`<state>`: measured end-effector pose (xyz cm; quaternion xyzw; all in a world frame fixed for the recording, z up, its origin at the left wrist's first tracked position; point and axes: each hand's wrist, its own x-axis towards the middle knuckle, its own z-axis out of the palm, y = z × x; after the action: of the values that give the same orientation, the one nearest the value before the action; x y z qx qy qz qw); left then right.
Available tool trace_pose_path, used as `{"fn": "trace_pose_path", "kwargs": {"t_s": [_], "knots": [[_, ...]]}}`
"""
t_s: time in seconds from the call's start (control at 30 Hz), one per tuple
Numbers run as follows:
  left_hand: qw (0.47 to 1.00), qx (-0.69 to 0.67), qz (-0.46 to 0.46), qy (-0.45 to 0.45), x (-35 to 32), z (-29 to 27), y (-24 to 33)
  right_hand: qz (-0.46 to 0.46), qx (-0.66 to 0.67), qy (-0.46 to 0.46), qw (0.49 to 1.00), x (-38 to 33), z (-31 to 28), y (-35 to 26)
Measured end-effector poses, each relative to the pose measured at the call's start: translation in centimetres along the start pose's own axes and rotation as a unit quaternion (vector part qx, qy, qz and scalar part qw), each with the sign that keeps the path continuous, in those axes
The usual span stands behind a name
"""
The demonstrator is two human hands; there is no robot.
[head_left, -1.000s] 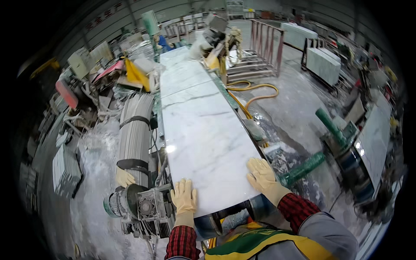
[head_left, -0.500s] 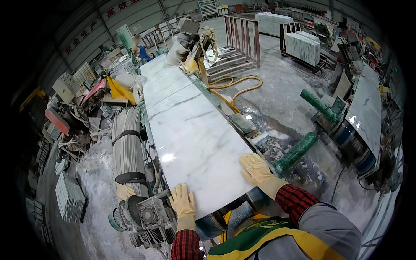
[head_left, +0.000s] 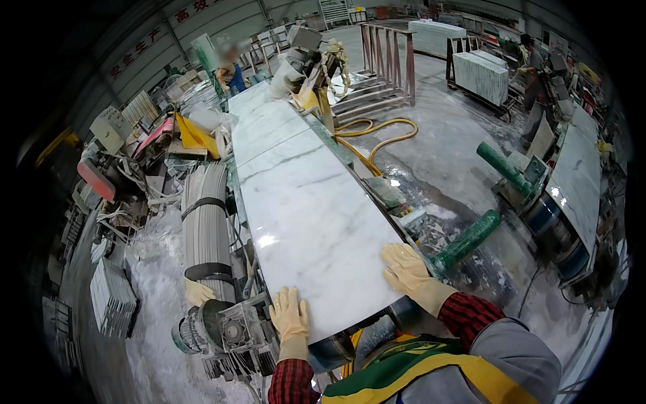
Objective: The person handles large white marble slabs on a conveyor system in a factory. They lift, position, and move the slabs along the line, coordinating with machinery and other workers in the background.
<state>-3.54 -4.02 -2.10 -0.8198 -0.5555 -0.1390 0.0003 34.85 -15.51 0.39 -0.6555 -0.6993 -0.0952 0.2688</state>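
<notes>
A white, grey-veined marble slab (head_left: 316, 222) lies flat and wet-looking on a long conveyor. My left hand (head_left: 291, 316), in a cream rubber glove, rests on the slab's near left edge with its fingers stretched forward. On the near right edge lies my right hand (head_left: 409, 271), gloved alike, its palm down and its fingers extended. Neither hand is closed around anything. Beyond a seam, a second marble slab (head_left: 272, 128) continues along the conveyor. Below the slab's near end shows a dark blue roller (head_left: 328, 354).
Left of the conveyor are a motor (head_left: 232, 330), a loose glove (head_left: 199, 291) and a strapped grey bundle (head_left: 204, 232). A green post (head_left: 468, 239) juts out at right. A yellow hose (head_left: 387, 131) lies on the floor near a metal rack (head_left: 390, 67). A person (head_left: 233, 74) stands far ahead.
The whole view has shifted slightly, so the scene sits a little further right. Both my hands stay at the same places on the slab. The far person's posture looks different.
</notes>
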Motion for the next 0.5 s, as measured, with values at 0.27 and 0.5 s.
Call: {"fn": "trace_pose_path", "kwargs": {"t_s": [0.27, 0.5], "knots": [[1.000, 0.002, 0.005, -0.006, -0.4, -0.8, 0.4, -0.005, -0.020, -0.025, 0.999, 0.3, 0.8, 0.4], [1.000, 0.008, 0.003, -0.004, -0.8, -1.2, 0.8, -0.007, 0.014, -0.012, 1.000, 2.7, 1.4, 0.7]]}}
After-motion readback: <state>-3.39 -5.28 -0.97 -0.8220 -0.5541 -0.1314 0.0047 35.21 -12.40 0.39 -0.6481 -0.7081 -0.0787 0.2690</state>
